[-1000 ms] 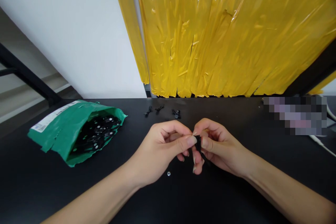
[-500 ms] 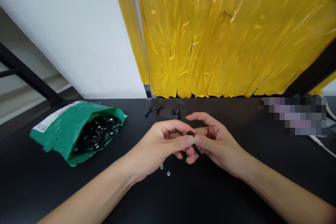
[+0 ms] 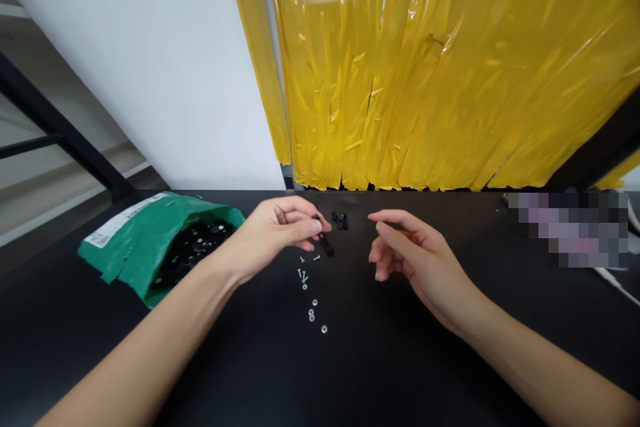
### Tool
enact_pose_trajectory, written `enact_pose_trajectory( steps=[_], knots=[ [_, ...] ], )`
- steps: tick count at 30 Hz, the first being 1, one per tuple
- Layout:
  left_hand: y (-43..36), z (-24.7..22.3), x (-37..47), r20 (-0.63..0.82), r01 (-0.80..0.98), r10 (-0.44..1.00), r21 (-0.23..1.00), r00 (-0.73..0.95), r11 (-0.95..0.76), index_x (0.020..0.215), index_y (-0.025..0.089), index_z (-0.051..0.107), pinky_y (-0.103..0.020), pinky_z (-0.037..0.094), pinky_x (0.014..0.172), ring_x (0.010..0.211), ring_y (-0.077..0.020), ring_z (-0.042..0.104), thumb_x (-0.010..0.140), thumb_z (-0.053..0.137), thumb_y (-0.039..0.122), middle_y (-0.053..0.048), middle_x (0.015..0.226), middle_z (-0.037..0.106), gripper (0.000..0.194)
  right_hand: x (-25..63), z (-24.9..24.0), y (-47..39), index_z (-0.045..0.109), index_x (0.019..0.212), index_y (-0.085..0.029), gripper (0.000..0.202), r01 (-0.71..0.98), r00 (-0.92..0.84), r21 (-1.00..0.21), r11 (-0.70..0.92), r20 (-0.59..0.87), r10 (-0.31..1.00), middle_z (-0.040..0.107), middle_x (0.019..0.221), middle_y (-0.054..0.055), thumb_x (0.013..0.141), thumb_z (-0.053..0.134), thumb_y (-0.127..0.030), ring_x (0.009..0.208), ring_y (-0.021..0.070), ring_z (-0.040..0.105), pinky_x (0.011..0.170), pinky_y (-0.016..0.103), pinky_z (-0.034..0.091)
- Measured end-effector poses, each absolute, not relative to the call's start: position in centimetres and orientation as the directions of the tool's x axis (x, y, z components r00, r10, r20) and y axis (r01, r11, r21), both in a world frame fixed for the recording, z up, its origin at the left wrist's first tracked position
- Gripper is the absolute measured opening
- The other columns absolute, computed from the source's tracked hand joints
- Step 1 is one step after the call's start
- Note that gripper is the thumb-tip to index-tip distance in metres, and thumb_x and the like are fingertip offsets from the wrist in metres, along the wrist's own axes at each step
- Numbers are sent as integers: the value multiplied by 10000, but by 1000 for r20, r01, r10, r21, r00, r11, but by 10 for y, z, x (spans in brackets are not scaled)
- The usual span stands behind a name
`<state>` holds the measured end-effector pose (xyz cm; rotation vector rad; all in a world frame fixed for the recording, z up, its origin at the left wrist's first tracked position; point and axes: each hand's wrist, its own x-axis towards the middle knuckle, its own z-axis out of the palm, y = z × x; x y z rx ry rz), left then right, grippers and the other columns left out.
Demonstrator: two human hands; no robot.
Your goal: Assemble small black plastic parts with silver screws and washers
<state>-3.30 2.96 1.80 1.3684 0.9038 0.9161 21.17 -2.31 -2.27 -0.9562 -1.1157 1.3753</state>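
Two bare hands are over a black bench (image 3: 260, 373). At the far left, well away from the fingers, is a black bar (image 3: 65, 140). Next to it, a big white panel (image 3: 150, 53) stands behind the bench. A green bag (image 3: 125, 237) lies to the left of the left fingers, with a white label (image 3: 117, 221) on it. Lots of black bits (image 3: 205, 240) show in the bag's mouth, and the left arm hides part of it.

The left hand (image 3: 273, 233) has its fingers pinched on a small black part (image 3: 327, 247), which sticks out below them. Just under those fingers are some tiny screws (image 3: 302, 275). Nearer than the screws are five little silver rings (image 3: 315, 303), and two of them look like they touch. Another black piece (image 3: 341, 221) lies just right of the left fingers.

Yellow plastic sheets (image 3: 410, 73) hang behind both hands. The right hand (image 3: 417, 250) is loose and a bit curled, with its fingers bare. Far to the right of those fingers are a blurred-out thing (image 3: 575, 230) and a white cord (image 3: 613, 283).
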Motion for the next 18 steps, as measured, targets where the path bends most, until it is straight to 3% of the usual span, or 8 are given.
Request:
enact_pose_trajectory(
  steps=[3,6,9,11,14,18],
  knots=[
    [23,13,-24,-56,-21,882,997,468,74,916,151,765,-213,629,685,798,-126,735,793,921,303,-57,952,802,251,208,-25,-27,723,1084,-217,290,-119,-149,-987,106,123,981,728,740,-1,941,761,-466,575,123,669,585,259,568],
    [14,11,-15,-66,-111,874,985,481,135,882,158,749,-208,645,667,800,-132,758,735,961,254,-13,888,771,275,205,-30,-34,721,1131,-248,267,89,-179,-943,321,301,937,743,907,27,934,783,-417,720,152,695,645,291,587],
    [6,9,-6,-75,-198,870,961,488,194,843,156,715,-197,649,657,787,-134,776,701,982,228,7,852,765,311,203,-33,-39,683,1259,-288,386,267,-229,-745,611,567,791,751,1090,52,902,830,-308,873,186,699,707,314,602],
    [2,6,-1,-84,-227,869,949,487,219,843,151,710,-207,658,689,783,-132,780,706,981,233,3,854,774,315,202,-33,-40,673,1300,-282,397,310,-232,-604,734,701,674,755,1095,54,929,788,-202,898,186,708,747,316,623],
    [-3,2,6,-79,-242,874,945,480,218,824,142,715,-221,664,718,738,-113,762,706,985,267,8,824,776,320,203,-30,-39,713,1252,-225,335,354,-185,-473,807,810,556,753,1040,58,953,703,-72,882,161,731,775,277,643],
    [-6,2,12,-69,-188,904,969,422,161,798,135,740,-202,651,693,710,-97,735,715,978,322,7,790,777,313,208,-26,-36,753,1185,-134,269,406,-191,-402,820,841,507,749,1030,86,941,700,-34,896,139,739,794,223,637]
  ],
)
